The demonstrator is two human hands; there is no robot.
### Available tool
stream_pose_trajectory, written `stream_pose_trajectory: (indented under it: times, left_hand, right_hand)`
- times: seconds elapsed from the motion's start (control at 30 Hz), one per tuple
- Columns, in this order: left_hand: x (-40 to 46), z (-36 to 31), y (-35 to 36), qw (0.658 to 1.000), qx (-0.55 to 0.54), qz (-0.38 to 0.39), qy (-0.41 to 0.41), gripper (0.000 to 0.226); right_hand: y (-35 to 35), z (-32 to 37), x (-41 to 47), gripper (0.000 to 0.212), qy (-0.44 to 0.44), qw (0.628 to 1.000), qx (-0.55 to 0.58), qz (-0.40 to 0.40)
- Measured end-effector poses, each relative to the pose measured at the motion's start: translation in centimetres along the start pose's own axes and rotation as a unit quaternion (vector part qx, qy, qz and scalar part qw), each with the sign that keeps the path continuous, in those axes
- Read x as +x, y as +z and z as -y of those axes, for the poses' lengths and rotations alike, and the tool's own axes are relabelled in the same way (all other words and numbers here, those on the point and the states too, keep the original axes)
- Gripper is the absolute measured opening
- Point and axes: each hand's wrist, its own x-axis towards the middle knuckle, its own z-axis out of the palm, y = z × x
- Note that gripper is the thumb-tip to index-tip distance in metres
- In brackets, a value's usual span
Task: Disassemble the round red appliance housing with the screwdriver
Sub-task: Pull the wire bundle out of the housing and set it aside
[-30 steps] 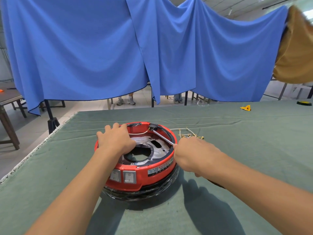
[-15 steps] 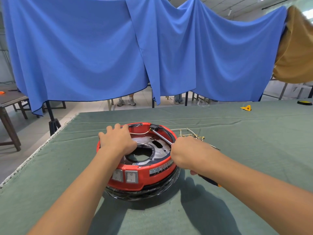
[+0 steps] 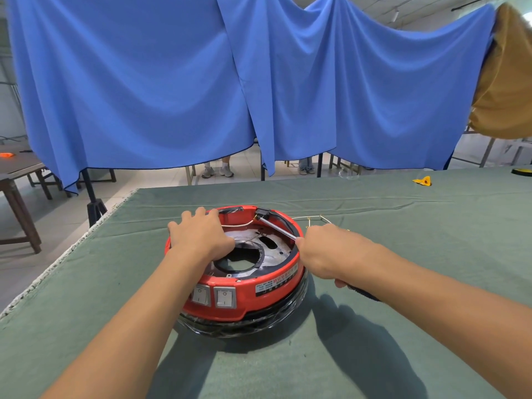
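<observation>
The round red appliance housing (image 3: pixel 253 295) lies open side up on the green cloth, a metal plate with a central hole inside it and two white rocker switches on its near wall. My left hand (image 3: pixel 201 236) lies flat over the housing's far-left rim, fingers spread on it. My right hand (image 3: pixel 328 251) is closed around the screwdriver (image 3: pixel 277 227) at the right rim. The metal shaft slants up and left across the opening, its tip at a black part on the far rim. The dark handle sticks out below my wrist.
A thin brass wire frame (image 3: pixel 312 220) lies on the cloth just behind my right hand. A small yellow object (image 3: pixel 422 181) sits far right near the table's back edge. The table's left edge (image 3: pixel 72 254) runs close by. Blue drapes hang behind.
The view has shifted slightly. My right hand has turned a little on the screwdriver, while the tip stays at the black part. My left hand keeps its place on the rim.
</observation>
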Motion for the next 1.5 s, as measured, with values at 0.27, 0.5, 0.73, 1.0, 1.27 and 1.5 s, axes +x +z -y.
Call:
stream_pose_trajectory:
  times: [0.27,0.5,0.73,1.0,1.27,1.5]
  left_hand:
    - [0.0,0.0,-0.1,1.0,-0.002,-0.002,-0.001,0.06]
    - [-0.1,-0.2,-0.2,1.0,-0.002,0.0,-0.003,0.062]
    - [-0.1,-0.2,-0.3,1.0,-0.008,-0.002,-0.005,0.061]
    - [-0.1,-0.1,-0.1,1.0,-0.009,0.002,-0.008,0.06]
    - [0.0,-0.1,-0.1,1.0,-0.015,0.0,-0.004,0.057]
    - [0.0,0.0,-0.1,1.0,-0.02,0.004,-0.006,0.057]
  right_hand:
    - [-0.5,-1.9,0.3,0.045,-0.022,0.999,-0.018,-0.02]
    - [-1.2,-3.3,0.8,0.049,-0.037,0.999,-0.03,-0.017]
    - [-0.3,-4.0,0.7,0.047,-0.028,0.998,-0.039,-0.036]
    - [0.0,-2.9,-0.1,0.046,-0.005,0.999,-0.019,-0.027]
    - [-0.4,-1.8,-0.2,0.044,0.016,1.0,-0.014,-0.021]
    - [0.2,-0.8,-0.3,0.04,0.016,0.999,-0.012,-0.045]
